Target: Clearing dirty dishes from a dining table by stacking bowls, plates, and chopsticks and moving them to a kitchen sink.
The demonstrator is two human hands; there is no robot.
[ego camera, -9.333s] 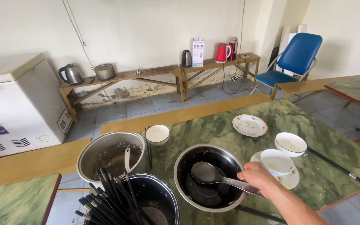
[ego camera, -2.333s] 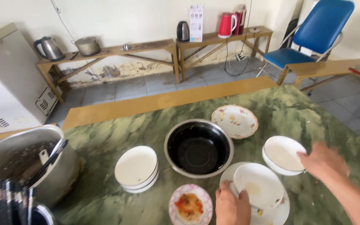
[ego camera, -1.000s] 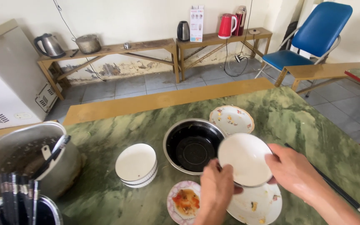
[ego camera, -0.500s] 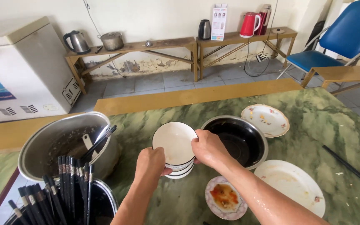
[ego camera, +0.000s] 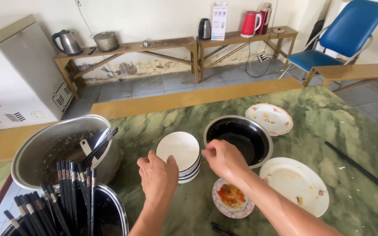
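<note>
A stack of white bowls [ego camera: 179,151] stands on the green marble table [ego camera: 329,122]. My left hand [ego camera: 158,175] rests against the stack's near left rim, fingers loosely curled. My right hand [ego camera: 223,158] hovers just right of the stack, above its rim and next to a big black bowl [ego camera: 238,138]; whether it touches the stack is unclear. Neither hand holds anything. Below my right hand lies a small patterned plate with food scraps [ego camera: 232,198].
A large white plate [ego camera: 296,185] lies right, a floral plate [ego camera: 269,118] behind the black bowl. A steel pot [ego camera: 62,150] and a container of black chopsticks [ego camera: 62,205] stand left. Loose chopsticks [ego camera: 364,171] lie far right. Beyond are benches with kettles and a blue chair [ego camera: 335,37].
Both hands have set the white bowl down onto the stack and loosened from it. My view has drifted slightly.
</note>
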